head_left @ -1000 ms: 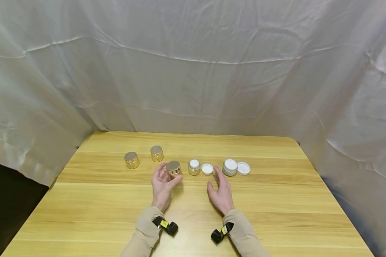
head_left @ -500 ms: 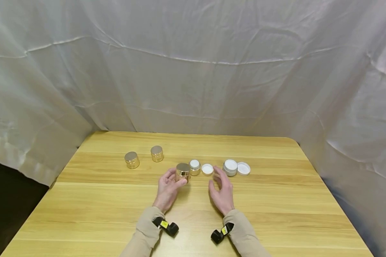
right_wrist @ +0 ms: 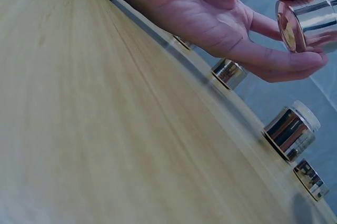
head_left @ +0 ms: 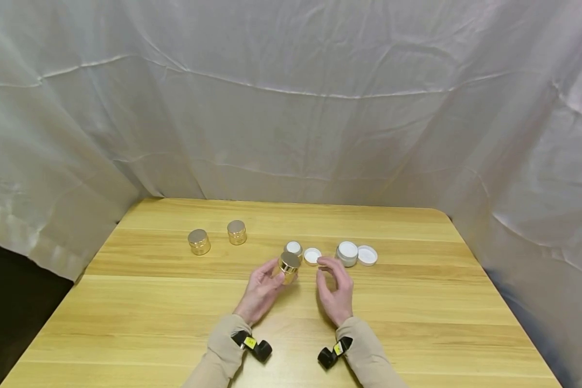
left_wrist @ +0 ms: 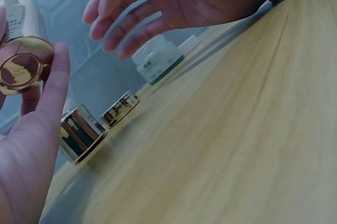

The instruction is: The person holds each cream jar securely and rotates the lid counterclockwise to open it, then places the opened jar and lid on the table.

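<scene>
A gold jar with its lid on (head_left: 289, 262) is held in my left hand (head_left: 261, 295), lifted off the table and tilted. The left wrist view shows the jar's round gold base (left_wrist: 20, 71). To the right, my right hand (head_left: 338, 292) hovers with its fingers loosely bent and nothing in them. Just behind the held jar stands an uncapped gold jar (head_left: 293, 247), partly covered by it, with a white top. Beside that lies a lid (head_left: 312, 255), white inside up, near my right fingertips. In the right wrist view the uncapped jar (right_wrist: 291, 133) shows its shiny side.
An uncapped white jar (head_left: 346, 252) stands behind my right hand, with its white lid (head_left: 367, 255) lying against its right side. Two capped gold jars (head_left: 199, 242) stand at the back left of the wooden table (head_left: 150, 318). A grey curtain (head_left: 291, 134) hangs behind.
My left hand has carried the gold jar to the right and tilted it, so it partly covers the uncapped gold jar. My right fingers have bent in slightly.
</scene>
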`<state>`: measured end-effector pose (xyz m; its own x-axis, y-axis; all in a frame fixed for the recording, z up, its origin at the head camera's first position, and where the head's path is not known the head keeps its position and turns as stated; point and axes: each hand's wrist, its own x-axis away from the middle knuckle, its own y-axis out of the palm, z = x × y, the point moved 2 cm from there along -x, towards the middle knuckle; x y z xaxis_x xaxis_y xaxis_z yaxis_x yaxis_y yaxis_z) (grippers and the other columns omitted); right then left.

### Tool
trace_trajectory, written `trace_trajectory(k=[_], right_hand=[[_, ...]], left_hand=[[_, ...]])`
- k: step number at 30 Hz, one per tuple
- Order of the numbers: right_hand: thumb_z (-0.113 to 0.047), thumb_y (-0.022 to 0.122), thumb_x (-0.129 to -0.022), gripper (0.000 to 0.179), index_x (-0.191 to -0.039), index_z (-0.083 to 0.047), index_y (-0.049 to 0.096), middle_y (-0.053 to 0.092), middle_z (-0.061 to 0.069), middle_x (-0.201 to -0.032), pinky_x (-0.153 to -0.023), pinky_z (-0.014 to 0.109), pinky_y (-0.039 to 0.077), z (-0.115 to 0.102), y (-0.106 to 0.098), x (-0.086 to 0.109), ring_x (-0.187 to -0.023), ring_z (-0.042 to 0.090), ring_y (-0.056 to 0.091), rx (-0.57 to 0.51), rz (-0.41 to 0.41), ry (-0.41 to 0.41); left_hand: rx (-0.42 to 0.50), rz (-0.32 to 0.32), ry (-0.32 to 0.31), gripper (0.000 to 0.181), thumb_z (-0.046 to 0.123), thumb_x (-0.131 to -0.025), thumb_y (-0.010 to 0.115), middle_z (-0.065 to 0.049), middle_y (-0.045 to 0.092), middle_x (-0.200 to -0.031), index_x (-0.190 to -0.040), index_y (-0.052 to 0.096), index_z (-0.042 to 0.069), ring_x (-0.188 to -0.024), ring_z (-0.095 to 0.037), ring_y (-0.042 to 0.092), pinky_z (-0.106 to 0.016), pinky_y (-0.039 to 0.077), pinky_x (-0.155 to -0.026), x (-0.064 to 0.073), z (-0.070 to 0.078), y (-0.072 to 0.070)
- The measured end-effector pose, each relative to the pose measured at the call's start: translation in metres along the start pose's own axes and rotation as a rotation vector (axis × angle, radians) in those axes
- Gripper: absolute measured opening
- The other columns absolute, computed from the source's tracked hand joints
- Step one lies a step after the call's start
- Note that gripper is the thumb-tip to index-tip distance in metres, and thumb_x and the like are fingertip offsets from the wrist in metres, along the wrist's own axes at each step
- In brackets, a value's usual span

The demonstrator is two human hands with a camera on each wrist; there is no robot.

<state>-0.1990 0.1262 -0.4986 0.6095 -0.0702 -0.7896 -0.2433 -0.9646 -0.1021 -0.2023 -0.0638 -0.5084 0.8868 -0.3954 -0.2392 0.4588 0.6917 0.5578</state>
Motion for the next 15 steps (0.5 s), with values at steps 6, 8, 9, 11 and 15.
trace_trajectory(k=[6,8,9,11,15], right_hand=[[0.026,0.056,-0.079,0.030,-0.107,0.018,0.062,0.063,0.034,-0.104,-0.097,0.019,0.056,0.0021,-0.0016,0.0026,-0.104,0.007,0.065,-0.103,-0.011,-0.055],[0.025,0.055,-0.079,0.030,-0.107,0.018,0.062,0.063,0.034,-0.103,-0.099,0.020,0.056,0.0010,-0.0017,0.0025,-0.102,0.013,0.066,-0.126,-0.011,-0.072],[0.024,0.055,-0.078,0.030,-0.107,0.018,0.062,0.064,0.034,-0.103,-0.099,0.020,0.056,0.0007,-0.0016,0.0026,-0.101,0.016,0.066,-0.132,-0.009,-0.086],[0.022,0.056,-0.077,0.031,-0.107,0.019,0.062,0.065,0.033,-0.102,-0.100,0.021,0.056,-0.0002,-0.0011,0.0027,-0.098,0.021,0.067,-0.136,-0.007,-0.117],[0.015,0.064,-0.077,0.031,-0.108,0.019,0.062,0.067,0.033,-0.104,-0.099,0.023,0.056,-0.0018,0.0011,0.0029,-0.099,0.024,0.068,-0.133,-0.024,-0.178]], left_hand=[[-0.021,0.007,-0.067,0.032,0.010,-0.098,0.063,0.001,0.056,-0.136,-0.129,0.060,0.021,-0.124,-0.015,0.059,-0.032,0.050,-0.111,-0.0003,-0.0023,0.0026],[-0.020,0.017,-0.091,0.031,0.011,-0.099,0.061,0.000,0.056,-0.134,-0.128,0.058,0.020,-0.122,-0.015,0.060,-0.031,0.050,-0.110,-0.0007,-0.0035,0.0029],[-0.017,0.025,-0.104,0.030,0.011,-0.100,0.060,0.000,0.057,-0.133,-0.128,0.057,0.019,-0.122,-0.015,0.060,-0.031,0.051,-0.110,-0.0009,-0.0041,0.0032],[-0.003,0.033,-0.132,0.029,0.011,-0.102,0.057,-0.001,0.057,-0.134,-0.130,0.056,0.016,-0.122,-0.015,0.060,-0.031,0.050,-0.111,-0.0015,-0.0054,0.0039],[0.030,0.056,-0.185,0.040,0.014,-0.103,0.054,-0.008,0.053,-0.142,-0.143,0.049,0.009,-0.125,-0.015,0.059,-0.032,0.048,-0.114,-0.0017,-0.0069,0.0060]])
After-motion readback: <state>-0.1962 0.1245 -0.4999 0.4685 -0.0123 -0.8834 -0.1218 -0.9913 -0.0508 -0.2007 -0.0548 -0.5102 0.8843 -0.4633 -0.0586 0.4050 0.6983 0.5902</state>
